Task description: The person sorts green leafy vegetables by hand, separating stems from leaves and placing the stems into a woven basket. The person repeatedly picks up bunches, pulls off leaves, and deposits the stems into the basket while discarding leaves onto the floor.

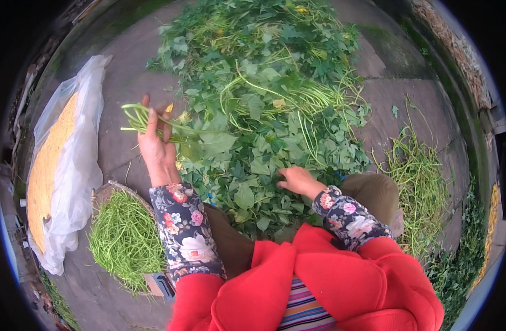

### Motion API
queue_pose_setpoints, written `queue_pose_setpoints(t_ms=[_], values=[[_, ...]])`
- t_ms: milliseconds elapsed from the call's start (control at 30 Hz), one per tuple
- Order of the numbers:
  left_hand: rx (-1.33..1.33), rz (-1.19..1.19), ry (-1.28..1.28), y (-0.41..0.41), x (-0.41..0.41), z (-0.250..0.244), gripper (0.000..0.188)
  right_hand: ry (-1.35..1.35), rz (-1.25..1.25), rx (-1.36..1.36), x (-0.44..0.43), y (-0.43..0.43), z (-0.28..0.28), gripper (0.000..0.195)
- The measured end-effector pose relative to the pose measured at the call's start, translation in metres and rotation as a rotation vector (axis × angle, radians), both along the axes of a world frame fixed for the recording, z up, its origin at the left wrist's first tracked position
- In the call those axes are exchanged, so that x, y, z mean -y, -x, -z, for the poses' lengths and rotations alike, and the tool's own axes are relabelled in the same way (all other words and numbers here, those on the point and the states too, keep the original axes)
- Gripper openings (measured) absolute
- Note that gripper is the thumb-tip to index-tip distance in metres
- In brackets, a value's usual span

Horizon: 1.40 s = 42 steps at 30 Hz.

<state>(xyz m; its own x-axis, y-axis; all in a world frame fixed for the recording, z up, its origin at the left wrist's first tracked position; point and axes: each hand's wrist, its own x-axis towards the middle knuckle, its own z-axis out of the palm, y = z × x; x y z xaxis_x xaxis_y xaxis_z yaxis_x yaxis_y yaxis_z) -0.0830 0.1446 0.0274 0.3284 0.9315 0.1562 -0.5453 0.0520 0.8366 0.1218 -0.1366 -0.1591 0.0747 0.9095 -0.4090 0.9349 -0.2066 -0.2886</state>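
Note:
My left hand (157, 151) is raised at the left edge of the leaf pile, its fingers closed around a small bunch of green leaf stems (137, 117). A broad green leaf (217, 141) trails to the right from that bunch. Down at the near part of the heap of leafy green vines (253, 165), my right hand (300, 181) rests with curled fingers among the leaves. Its fingertips are partly hidden, so whether they grip a leaf does not show. Long pale stems (315, 95) lie across the middle of the heap.
A basket (147, 198) heaped with green stems (126, 240) stands at my left. Beyond it, clear plastic sheeting (87, 165) lies partly around yellow grain (54, 165). Bare stripped vines (420, 186) are piled on the paving at my right, past my knee (373, 194).

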Motion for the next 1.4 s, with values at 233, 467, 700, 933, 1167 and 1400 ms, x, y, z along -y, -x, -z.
queue_pose_setpoints(t_ms=[233,467,700,933,1167,1400], values=[[-0.089,-0.006,0.177,-0.022,0.019,-0.001,0.023,0.135,-0.229,0.029,-0.022,0.000,0.022,0.032],[-0.194,0.290,0.121,-0.031,0.026,-0.002,0.028,0.541,-0.003,-0.546,-0.083,-0.064,0.017,0.050],[-0.326,0.369,0.059,-0.045,0.034,-0.002,0.031,0.000,0.539,0.130,-0.145,-0.228,0.020,0.029],[-0.451,0.357,-0.024,-0.052,0.034,0.004,0.031,-0.066,0.669,0.053,-0.130,-0.267,0.126,0.051],[-0.382,0.474,0.046,-0.063,0.040,0.008,0.029,-0.101,0.571,0.065,-0.121,-0.270,0.140,0.023],[-0.280,0.537,0.117,-0.077,0.051,0.011,0.027,0.076,0.190,-0.188,-0.092,-0.250,0.092,0.055]])
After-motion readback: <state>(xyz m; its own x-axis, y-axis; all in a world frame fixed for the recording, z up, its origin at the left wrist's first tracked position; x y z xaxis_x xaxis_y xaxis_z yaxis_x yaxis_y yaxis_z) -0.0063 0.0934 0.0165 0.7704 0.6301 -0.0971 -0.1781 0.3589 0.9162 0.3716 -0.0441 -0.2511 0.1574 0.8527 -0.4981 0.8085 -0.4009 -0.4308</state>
